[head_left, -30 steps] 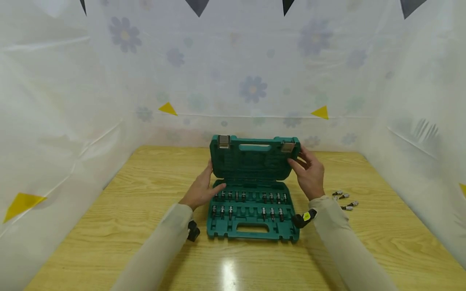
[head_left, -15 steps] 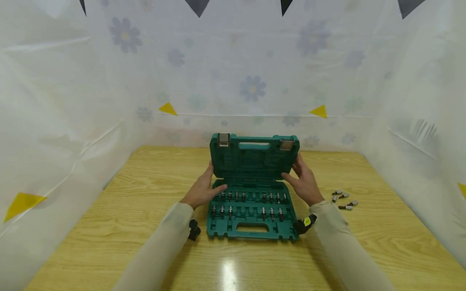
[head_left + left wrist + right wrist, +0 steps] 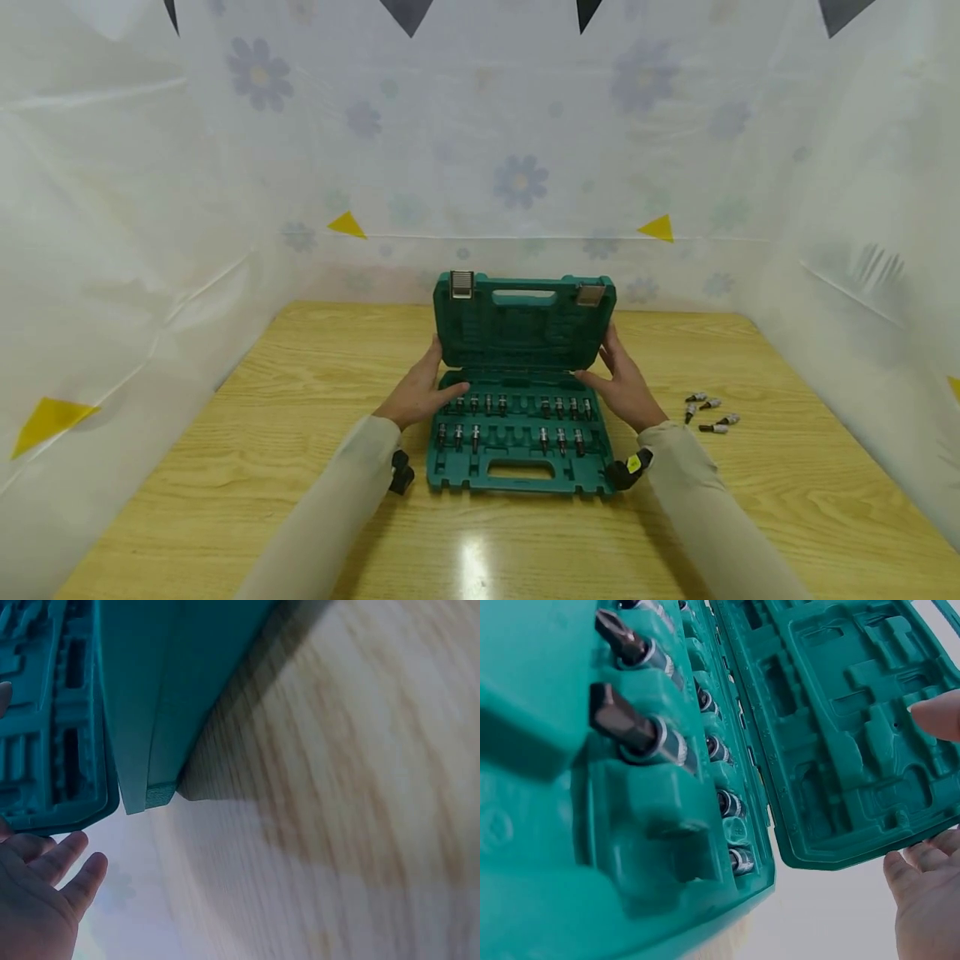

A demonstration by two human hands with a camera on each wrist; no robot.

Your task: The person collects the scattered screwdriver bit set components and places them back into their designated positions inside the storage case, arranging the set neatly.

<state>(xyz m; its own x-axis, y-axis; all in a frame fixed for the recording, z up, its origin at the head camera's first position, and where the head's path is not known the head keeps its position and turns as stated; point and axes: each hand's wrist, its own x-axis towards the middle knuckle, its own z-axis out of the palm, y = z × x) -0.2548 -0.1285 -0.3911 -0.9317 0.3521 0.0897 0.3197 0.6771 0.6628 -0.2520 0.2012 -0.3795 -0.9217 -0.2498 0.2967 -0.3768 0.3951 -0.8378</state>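
A green plastic socket-set case [image 3: 457, 471] lies unfolded on the table in the head view. Its lid [image 3: 517, 337] stands nearly upright at the back, with two metal latches on the top edge. Several bit sockets [image 3: 561, 439] sit in two rows in the base, among some vacant slots. My left hand [image 3: 416, 393] touches the lid's left edge with extended fingers, its thumb above the base. On the other side, my right hand [image 3: 626, 392] has its fingertips [image 3: 904, 874] at the lid's edge and its thumb in front of the lid.
Several loose bit sockets [image 3: 690, 412] lie on the wooden table [image 3: 795, 467] right of the case. A pale flowered sheet [image 3: 420, 183] hangs behind, with similar sheeting on both sides. Yellow triangles [image 3: 347, 225] mark the sheeting.
My right hand has slid down the lid's right side, from its upper corner to near the hinge. The lid has tipped slightly farther back. My left hand stays almost still.
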